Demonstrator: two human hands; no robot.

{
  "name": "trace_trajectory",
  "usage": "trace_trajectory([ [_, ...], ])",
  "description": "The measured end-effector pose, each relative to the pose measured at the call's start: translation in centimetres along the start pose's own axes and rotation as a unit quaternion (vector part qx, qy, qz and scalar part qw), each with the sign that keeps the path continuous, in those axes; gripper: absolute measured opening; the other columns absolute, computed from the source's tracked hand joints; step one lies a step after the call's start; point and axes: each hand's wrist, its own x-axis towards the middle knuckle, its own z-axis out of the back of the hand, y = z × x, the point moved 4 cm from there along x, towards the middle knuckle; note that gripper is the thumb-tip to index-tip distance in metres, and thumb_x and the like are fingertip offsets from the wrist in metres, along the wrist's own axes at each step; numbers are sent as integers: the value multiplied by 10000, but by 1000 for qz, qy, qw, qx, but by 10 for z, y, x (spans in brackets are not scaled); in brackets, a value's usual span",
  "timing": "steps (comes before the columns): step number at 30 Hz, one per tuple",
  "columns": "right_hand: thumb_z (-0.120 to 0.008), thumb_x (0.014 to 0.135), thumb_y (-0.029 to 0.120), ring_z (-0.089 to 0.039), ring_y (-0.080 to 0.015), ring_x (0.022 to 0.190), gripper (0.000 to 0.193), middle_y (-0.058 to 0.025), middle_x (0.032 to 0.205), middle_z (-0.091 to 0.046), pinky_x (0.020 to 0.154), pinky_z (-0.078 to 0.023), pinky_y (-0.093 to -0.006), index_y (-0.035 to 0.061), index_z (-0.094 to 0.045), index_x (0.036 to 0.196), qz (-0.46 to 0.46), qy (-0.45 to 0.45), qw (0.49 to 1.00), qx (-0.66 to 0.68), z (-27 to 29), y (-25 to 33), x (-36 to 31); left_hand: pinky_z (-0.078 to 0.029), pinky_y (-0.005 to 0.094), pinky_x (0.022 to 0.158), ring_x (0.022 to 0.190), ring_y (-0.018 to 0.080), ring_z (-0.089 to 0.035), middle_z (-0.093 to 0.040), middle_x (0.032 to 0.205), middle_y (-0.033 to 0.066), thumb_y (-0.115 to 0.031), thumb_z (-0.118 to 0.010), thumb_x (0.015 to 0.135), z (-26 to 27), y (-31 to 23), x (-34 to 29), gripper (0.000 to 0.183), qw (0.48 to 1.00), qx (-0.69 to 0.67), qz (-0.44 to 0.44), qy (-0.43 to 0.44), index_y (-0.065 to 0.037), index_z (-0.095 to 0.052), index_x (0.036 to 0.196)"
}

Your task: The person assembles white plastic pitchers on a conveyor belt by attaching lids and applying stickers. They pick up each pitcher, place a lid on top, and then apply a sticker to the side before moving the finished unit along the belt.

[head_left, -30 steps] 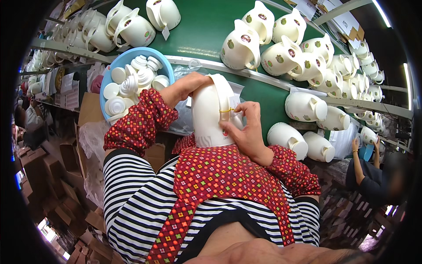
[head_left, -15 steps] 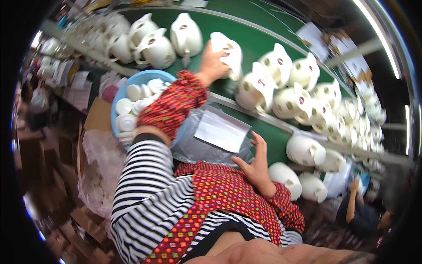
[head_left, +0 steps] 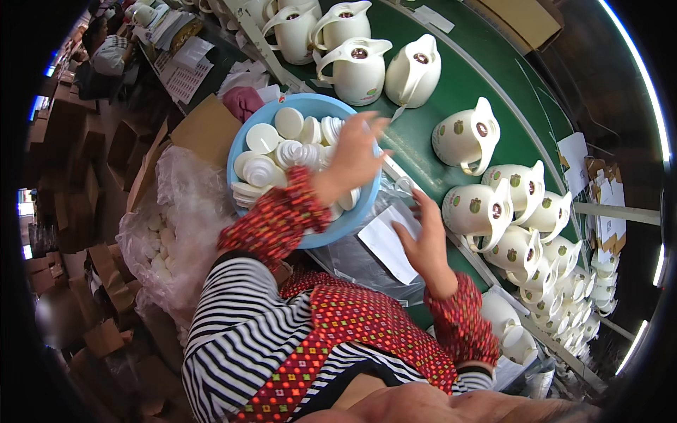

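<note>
The white lids [head_left: 262,139] lie in a heap inside the light blue round basin [head_left: 321,105], at the person's left side, just beside the green table [head_left: 419,137]. They look smooth and plain. Some are flat discs, and others have round steps which become narrower, like a small tower. The left hand [head_left: 349,158] is above the right part of the basin, with its fingers stretched to the right. It is blurred, so I cannot tell if it grasps a lid or touches one. The right hand [head_left: 429,243] is released, the thumb and fingers apart, over the edge of the white paper [head_left: 388,240], which lies on clear plastic [head_left: 337,262].

On the rim of the basin there is a small red mark, too small to read. The cream jugs [head_left: 414,79] on the table carry green printed pictures, and a small tag [head_left: 398,112] hangs from one jug.

The lids point in different directions: several turn a flat face upward, some show the stepped side, and others stand on edge. The single jug [head_left: 451,143] to the right of the left hand has its spout to the far side and its handle toward the person.
</note>
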Motion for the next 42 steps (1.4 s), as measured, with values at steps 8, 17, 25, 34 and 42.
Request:
trace_trajectory([
  [8,-878,695,211,-579,-439,1197,877,-216,1307,-574,1028,-517,-502,84,-489,1471,160,193,949,-191,-161,0,151,-430,533,1137,1331,489,-508,-502,1444,314,-275,-816,802,65,113,-66,871,975,65,155,146,-39,-415,1538],
  [17,-845,750,265,-666,-440,1052,506,-228,1088,-683,917,-566,-489,79,-684,1192,-9,94,991,-90,-140,-14,157,-558,508,908,1067,439,-662,-676,1172,229,-340,-748,900,68,119,1,585,943,167,180,224,-119,-593,1419],
  [25,-713,874,210,-659,-397,1018,231,-80,1123,-762,756,-557,-554,144,-775,1087,114,167,871,-447,-137,0,166,-613,572,809,1075,365,-731,-728,1195,157,-224,-683,934,3,122,22,491,837,338,82,422,-99,-612,1404],
  [34,-515,1022,354,-701,-281,991,381,-137,1056,-738,883,-454,-497,43,-712,1121,-93,416,275,-862,-290,-116,179,-568,487,1015,1207,380,-697,-717,1291,221,-522,-875,767,-48,180,41,833,800,259,125,527,-54,-589,1394],
  [42,-490,982,332,-714,-257,945,324,-73,987,-740,809,-366,-482,118,-721,1062,-94,352,329,-871,-308,-107,192,-537,497,1030,1220,442,-661,-691,1284,282,-385,-885,800,-34,203,35,773,799,247,99,540,2,-535,1369],
])
